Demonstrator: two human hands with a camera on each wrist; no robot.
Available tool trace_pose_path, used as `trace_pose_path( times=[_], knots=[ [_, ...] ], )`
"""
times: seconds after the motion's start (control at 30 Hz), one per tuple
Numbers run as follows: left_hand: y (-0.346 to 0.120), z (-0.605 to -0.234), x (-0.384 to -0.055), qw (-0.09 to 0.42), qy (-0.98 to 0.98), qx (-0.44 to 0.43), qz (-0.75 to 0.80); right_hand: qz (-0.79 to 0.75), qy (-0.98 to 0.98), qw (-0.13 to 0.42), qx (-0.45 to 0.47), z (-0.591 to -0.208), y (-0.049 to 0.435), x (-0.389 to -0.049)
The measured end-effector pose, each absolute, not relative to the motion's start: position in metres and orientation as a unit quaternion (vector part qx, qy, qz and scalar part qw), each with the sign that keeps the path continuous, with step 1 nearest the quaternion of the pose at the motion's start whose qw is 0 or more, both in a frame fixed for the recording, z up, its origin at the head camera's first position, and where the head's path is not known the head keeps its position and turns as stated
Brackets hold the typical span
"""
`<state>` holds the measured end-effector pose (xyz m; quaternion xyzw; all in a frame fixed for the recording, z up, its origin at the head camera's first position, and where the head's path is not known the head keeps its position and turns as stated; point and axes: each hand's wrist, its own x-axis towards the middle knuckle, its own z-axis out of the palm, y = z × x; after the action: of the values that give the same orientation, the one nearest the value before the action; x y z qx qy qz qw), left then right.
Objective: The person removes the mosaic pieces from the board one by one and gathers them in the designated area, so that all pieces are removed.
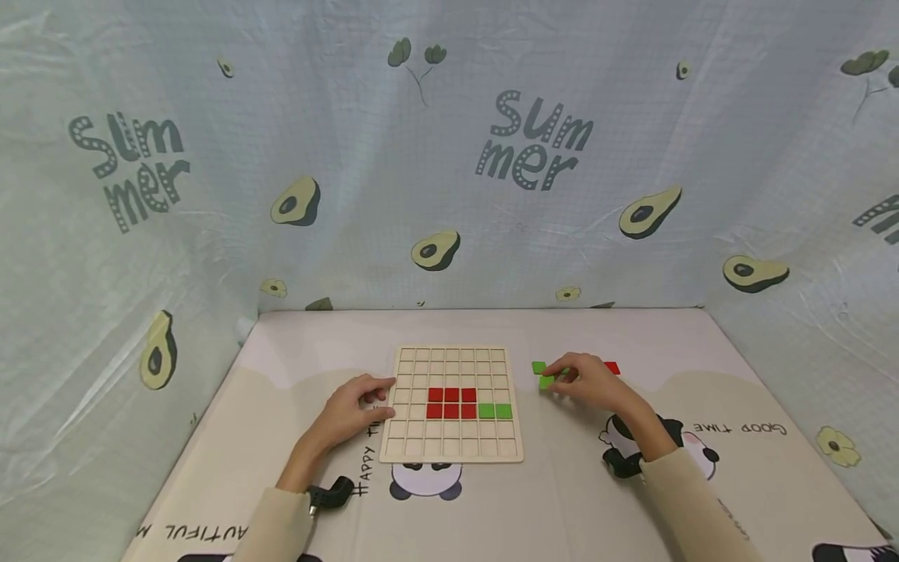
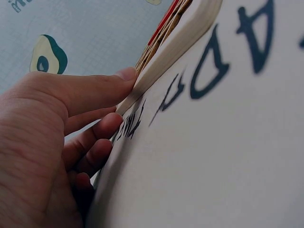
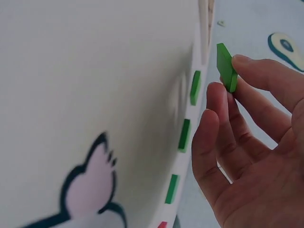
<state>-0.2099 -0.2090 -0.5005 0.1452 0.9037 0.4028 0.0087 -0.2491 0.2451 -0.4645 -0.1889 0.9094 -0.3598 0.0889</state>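
A wooden grid board [image 1: 414,450] lies on the table. Two rows of red tiles [image 1: 452,410] fill cells near its middle, and two green tiles [image 1: 486,410] sit to their right in the lower row. At the board's left edge, my left hand [image 1: 351,410] rests with thumb and index fingertips apart, touching the rim. My right hand [image 1: 590,381] is off the board's right side and pinches a green tile [image 3: 226,69] between thumb and fingers, raised above the table. Loose green tiles [image 3: 184,135] lie in a line below that hand.
A loose red tile [image 1: 612,367] lies just beyond the right hand. The tablecloth [image 1: 492,515] carries panda prints and lettering. Hanging cloth [image 1: 351,156] with avocado prints encloses the table at the back and sides.
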Motion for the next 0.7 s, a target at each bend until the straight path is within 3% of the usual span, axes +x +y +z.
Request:
trace_pose_path(
  times=[0.7],
  knots=[
    [-0.2099, -0.5025, -0.2105, 0.004, 0.903, 0.148, 0.402, -0.330, 0.916, 0.107, -0.200, -0.4739, 0.2454, -0.2533]
  ],
)
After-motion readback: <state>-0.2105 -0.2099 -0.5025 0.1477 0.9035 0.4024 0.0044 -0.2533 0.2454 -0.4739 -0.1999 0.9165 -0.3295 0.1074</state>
